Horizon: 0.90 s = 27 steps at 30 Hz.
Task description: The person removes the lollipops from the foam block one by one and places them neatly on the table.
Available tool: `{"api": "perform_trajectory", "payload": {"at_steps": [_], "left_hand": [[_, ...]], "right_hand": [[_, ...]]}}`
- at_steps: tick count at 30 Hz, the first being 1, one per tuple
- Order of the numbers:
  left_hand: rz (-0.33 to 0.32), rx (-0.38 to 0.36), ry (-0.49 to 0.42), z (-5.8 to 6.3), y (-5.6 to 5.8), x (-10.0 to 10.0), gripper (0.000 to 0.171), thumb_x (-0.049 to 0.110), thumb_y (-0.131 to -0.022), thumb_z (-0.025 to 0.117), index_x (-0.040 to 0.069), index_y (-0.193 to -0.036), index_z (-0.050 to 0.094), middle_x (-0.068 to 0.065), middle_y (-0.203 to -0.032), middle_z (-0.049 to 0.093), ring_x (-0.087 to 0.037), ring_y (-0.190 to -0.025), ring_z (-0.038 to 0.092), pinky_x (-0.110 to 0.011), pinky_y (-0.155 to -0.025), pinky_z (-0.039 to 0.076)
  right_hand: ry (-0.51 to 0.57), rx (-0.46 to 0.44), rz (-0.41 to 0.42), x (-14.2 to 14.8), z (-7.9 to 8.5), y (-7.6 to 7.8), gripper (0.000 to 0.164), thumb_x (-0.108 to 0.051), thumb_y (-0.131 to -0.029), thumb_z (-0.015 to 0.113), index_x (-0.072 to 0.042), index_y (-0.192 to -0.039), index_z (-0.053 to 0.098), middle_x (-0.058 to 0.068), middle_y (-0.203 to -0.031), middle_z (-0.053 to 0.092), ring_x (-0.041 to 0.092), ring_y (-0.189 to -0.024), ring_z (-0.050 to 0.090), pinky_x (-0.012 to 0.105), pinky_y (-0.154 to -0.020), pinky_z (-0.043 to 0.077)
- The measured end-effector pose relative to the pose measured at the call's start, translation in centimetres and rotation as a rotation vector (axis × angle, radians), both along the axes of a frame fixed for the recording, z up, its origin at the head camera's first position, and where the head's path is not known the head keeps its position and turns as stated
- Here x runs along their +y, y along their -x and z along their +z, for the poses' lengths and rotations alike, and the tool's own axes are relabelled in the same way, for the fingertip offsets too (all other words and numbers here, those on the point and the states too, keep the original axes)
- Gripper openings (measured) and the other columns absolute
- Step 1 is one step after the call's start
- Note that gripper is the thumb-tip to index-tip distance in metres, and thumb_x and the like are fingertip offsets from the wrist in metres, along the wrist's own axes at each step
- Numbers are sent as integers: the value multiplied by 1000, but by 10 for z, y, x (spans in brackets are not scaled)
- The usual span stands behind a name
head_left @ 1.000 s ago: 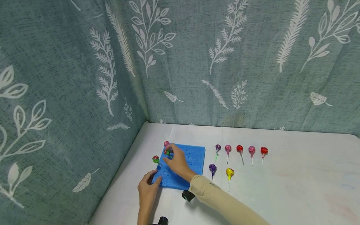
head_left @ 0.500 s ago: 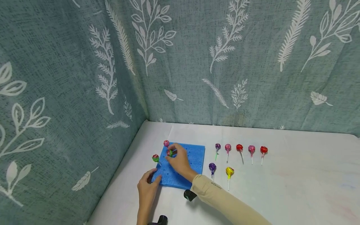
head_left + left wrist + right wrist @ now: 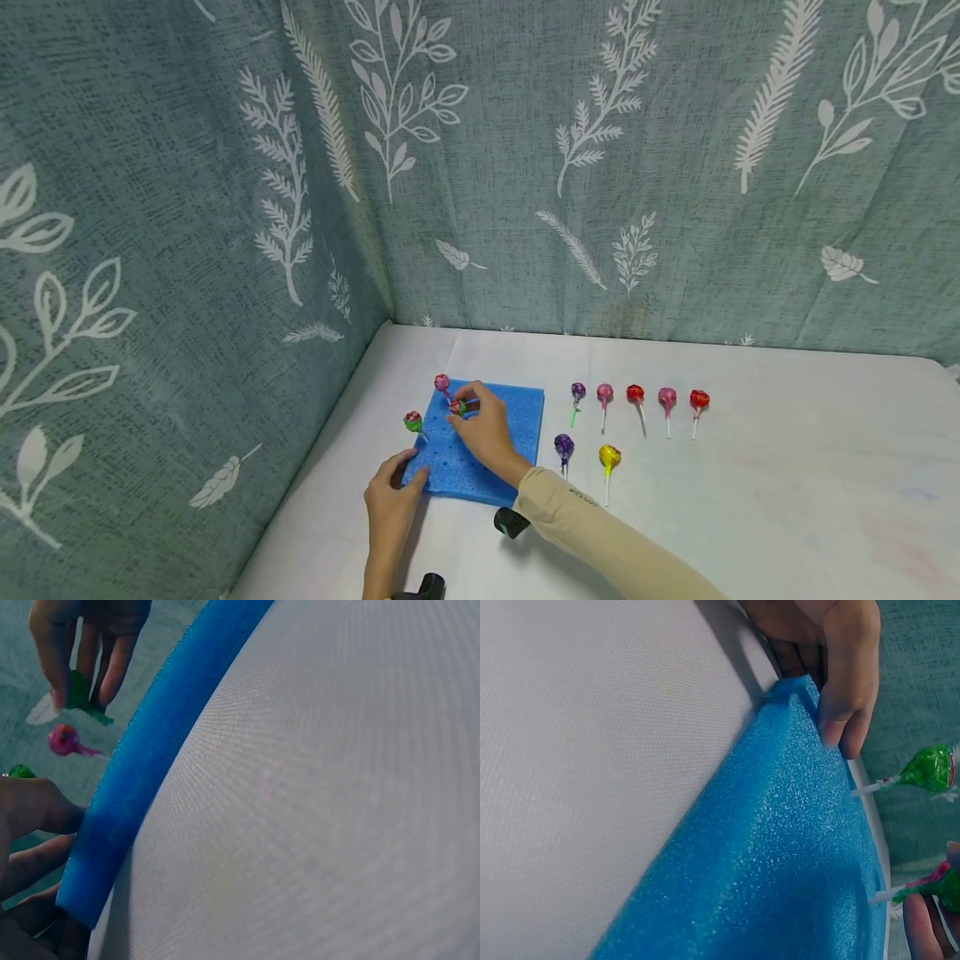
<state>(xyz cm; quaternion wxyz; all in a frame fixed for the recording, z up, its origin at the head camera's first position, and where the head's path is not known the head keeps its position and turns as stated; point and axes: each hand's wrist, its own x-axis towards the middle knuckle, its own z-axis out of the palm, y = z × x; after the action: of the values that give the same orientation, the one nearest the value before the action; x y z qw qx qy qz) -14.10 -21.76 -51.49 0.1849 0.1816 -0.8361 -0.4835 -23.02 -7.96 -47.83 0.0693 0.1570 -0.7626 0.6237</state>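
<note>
A blue foam board (image 3: 457,483) with small holes lies on the white table. My left hand (image 3: 392,504) grips its near-left corner, thumb on top in the right wrist view. Over the board's far-left part, my right hand (image 3: 486,429) pinches a green-and-red lollipop (image 3: 458,407) by its wrapped head. Its white stick (image 3: 885,895) points to the foam, tip right at the surface. Another green-and-red lollipop (image 3: 413,422) stands in the board's left edge, leaning outward. At the far-left corner stands a pink lollipop (image 3: 442,382).
Right of the board lies a row of lollipops: purple (image 3: 577,390), pink (image 3: 604,393), red (image 3: 635,393), another pink (image 3: 667,398) and another red (image 3: 699,401). Nearer lie a purple lollipop (image 3: 563,446) and a yellow lollipop (image 3: 609,457). A patterned curtain (image 3: 510,208) encloses the table's back and left.
My right hand has shifted slightly right over the board with the green-and-red lollipop, whose head now shows more clearly between the fingers. My left hand stays at the board's corner.
</note>
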Motion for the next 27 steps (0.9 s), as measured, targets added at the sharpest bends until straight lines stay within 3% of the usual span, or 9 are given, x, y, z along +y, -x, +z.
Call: {"api": "perform_trajectory", "payload": {"at_steps": [9, 27], "left_hand": [[-3, 6, -1, -1, 0, -1, 34, 8, -81, 72, 2, -114, 66, -18, -118, 62, -33, -111, 58, -42, -95, 47], [-4, 2, -2, -1, 0, -1, 35, 8, -81, 71, 2, -114, 66, -19, -119, 61, -34, -113, 57, -43, -96, 46]], "right_hand": [[-20, -3, 24, 2, 6, 1, 25, 1, -82, 69, 1, -105, 61, 8, -99, 63, 23, -92, 62, 25, -69, 54], [56, 45, 46, 14, 27, 1, 23, -3, -83, 70, -3, -105, 62, 9, -100, 64, 22, -88, 64, 24, -70, 54]]}}
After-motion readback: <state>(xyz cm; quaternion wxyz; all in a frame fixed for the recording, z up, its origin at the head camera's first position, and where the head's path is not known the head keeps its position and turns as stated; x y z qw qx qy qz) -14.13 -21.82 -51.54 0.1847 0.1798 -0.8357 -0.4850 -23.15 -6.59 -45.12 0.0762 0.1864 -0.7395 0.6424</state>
